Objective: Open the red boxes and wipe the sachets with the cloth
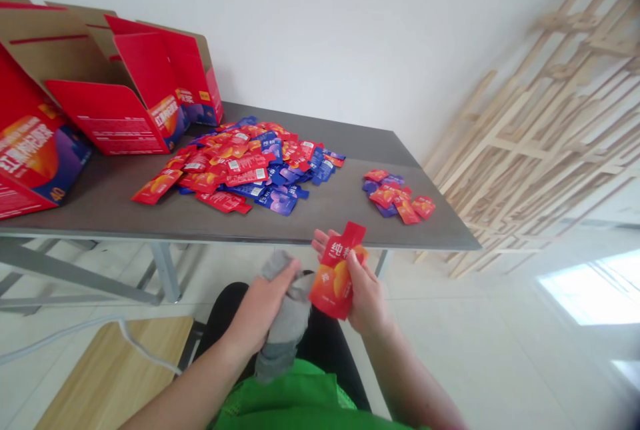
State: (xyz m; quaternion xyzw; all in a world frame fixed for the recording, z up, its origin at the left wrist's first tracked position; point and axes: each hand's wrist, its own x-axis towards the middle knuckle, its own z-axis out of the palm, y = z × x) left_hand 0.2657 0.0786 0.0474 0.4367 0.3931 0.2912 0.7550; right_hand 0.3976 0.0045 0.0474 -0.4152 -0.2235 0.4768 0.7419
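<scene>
In my right hand (369, 293) is a red and orange pouch (336, 277) with a narrow neck and fruit printed on it, pinched under the thumb. My left hand (267, 300) grips a crumpled grey cloth (291, 313) just left of the pouch, apart from it. Both hands are above my lap, in front of the table edge. A large heap of red and blue pouches (240, 163) lies mid-table. A smaller group of the same pouches (397, 197) lies near the table's right end.
Red cardboard boxes (115, 117) with raised flaps stand on the left of the grey table (345, 217). A wooden stool top (120, 370) with a white cable (145, 350) across it is at lower left. Wooden racks (520, 137) lean at the right wall.
</scene>
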